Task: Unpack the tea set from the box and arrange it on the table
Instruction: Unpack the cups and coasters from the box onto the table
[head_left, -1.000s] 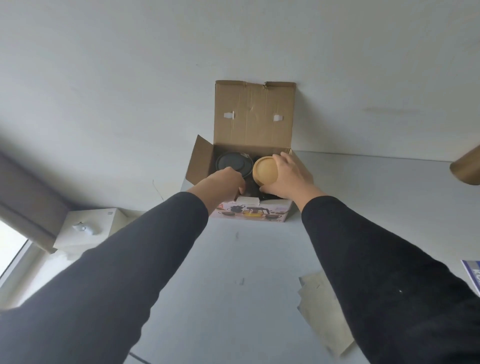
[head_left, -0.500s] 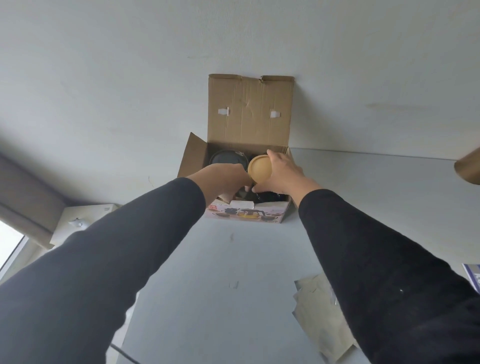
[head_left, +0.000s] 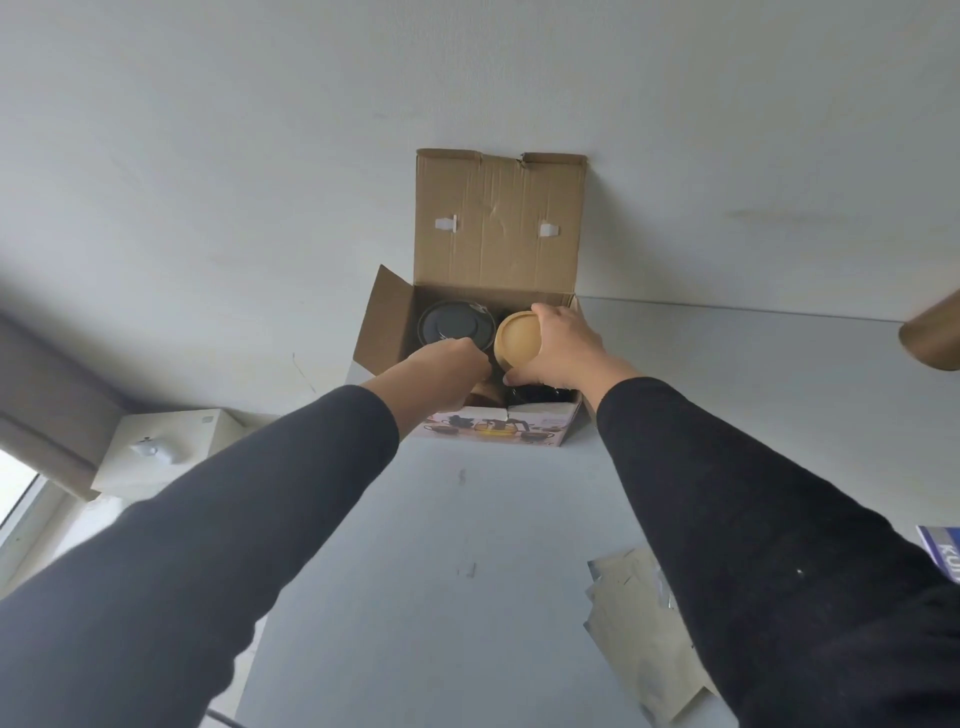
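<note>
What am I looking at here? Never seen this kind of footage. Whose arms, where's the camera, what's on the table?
No robot here: a person wears one wide-angle camera on the head, looking forward and down, so the two black-sleeved arms are their own. On the grey table stands an open cardboard box with its lid flap up against the wall. The right hand grips a round tan lid over the box. The left hand reaches inside beside a dark round piece; what it holds, if anything, is hidden. Some silvery packets lie on the near right of the table.
</note>
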